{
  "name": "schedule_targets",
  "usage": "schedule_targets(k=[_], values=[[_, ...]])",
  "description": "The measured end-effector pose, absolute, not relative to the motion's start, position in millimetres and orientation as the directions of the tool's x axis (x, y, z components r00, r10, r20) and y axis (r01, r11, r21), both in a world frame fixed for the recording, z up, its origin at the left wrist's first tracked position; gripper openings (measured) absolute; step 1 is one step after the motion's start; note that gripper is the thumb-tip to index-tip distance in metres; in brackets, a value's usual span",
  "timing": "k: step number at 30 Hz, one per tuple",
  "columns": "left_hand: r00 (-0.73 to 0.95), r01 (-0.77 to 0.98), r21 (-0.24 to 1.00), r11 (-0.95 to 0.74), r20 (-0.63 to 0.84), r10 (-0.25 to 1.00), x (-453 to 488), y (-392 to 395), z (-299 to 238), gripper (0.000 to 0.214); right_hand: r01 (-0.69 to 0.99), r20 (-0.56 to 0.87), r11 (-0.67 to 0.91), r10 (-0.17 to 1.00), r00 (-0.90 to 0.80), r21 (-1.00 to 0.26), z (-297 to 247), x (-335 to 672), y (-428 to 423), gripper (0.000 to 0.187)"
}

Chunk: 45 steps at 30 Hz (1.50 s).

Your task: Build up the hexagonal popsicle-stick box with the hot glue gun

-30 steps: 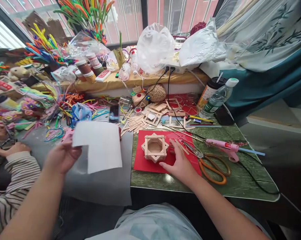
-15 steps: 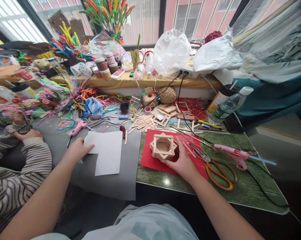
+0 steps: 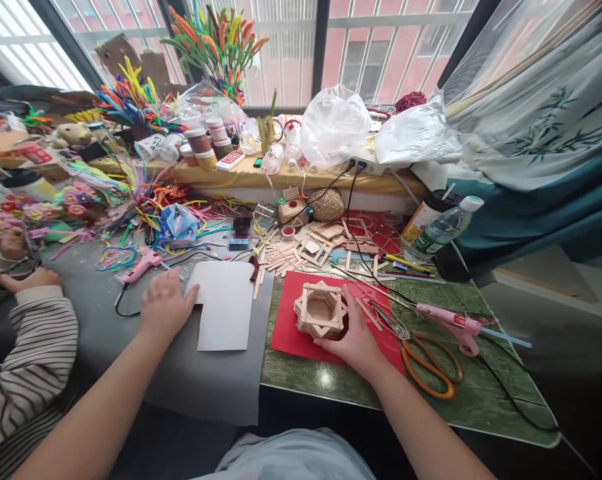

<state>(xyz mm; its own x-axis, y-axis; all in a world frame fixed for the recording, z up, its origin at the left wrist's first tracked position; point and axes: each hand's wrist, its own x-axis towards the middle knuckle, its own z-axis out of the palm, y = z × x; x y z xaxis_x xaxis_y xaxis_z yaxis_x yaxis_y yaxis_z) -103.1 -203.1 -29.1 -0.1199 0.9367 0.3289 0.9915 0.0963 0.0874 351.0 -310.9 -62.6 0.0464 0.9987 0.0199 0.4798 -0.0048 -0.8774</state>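
My right hand [image 3: 355, 333] curves around the right side of a star-shaped craft-stick box [image 3: 321, 309], thumb at the front and fingers behind. The box rests on a sheet of red paper [image 3: 285, 333], with its hollow centre facing up. My left hand [image 3: 167, 303], slightly blurred, is at the left edge of a white sheet of paper [image 3: 225, 307] with a notched lower-left corner. Its thumb is spread from the fingers, beside the sheet's edge; whether it touches the paper I cannot tell. That sheet lies on a grey table covering [image 3: 181, 373].
Orange-handled scissors [image 3: 433, 367] and a pink glue gun [image 3: 451, 320] lie right of the red paper. Another pink glue gun [image 3: 141, 264] is beyond my left hand. Loose craft sticks [image 3: 281, 259] are scattered behind. At far left are another person's hands and striped sleeve [image 3: 45, 333].
My left hand has let go of the white sheet, and its fingers have lifted. The sheet lies straighter. My right hand stays on the craft-stick box, while the whole view has shifted slightly.
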Motion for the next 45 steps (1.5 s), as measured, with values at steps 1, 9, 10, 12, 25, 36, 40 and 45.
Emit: schedule_targets(k=[1,9,10,12,25,36,40,45], values=[[-0.009,0.996,0.086,-0.019,0.31,0.951,-94,-202,-29,0.073,0.481,0.022,-0.003,0.999,0.047,-0.877,-64,352,-312,0.135],[0.457,0.887,0.136,-0.441,-0.118,0.882,-48,-184,-48,0.074,0.479,0.021,-0.003,0.999,0.045,-0.878,-65,362,-314,0.132],[0.452,0.889,0.137,-0.436,-0.114,0.885,-48,-184,-49,0.074,0.473,0.015,-0.009,0.999,0.046,-0.881,-65,364,-314,0.133],[0.438,0.894,0.154,-0.421,-0.097,0.894,-47,-182,-48,0.072,0.464,0.017,-0.01,0.998,0.052,-0.886,-65,366,-314,0.134],[0.681,0.693,0.294,-0.658,0.03,0.731,31,-96,-8,0.023,0.556,0.067,0.036,0.997,0.037,-0.83,-70,367,-316,0.125],[0.372,0.763,0.458,-0.456,0.267,0.889,39,-56,42,0.025,0.533,-0.002,-0.024,0.999,0.042,-0.846,-64,365,-316,0.124],[0.202,0.76,0.565,-0.322,0.265,0.943,57,-25,44,0.031,0.529,-0.021,-0.044,0.999,0.049,-0.848,-65,365,-317,0.123],[0.082,0.77,0.609,-0.189,0.198,0.977,76,1,32,0.032,0.508,-0.012,-0.026,0.999,0.03,-0.861,-61,366,-316,0.123]])
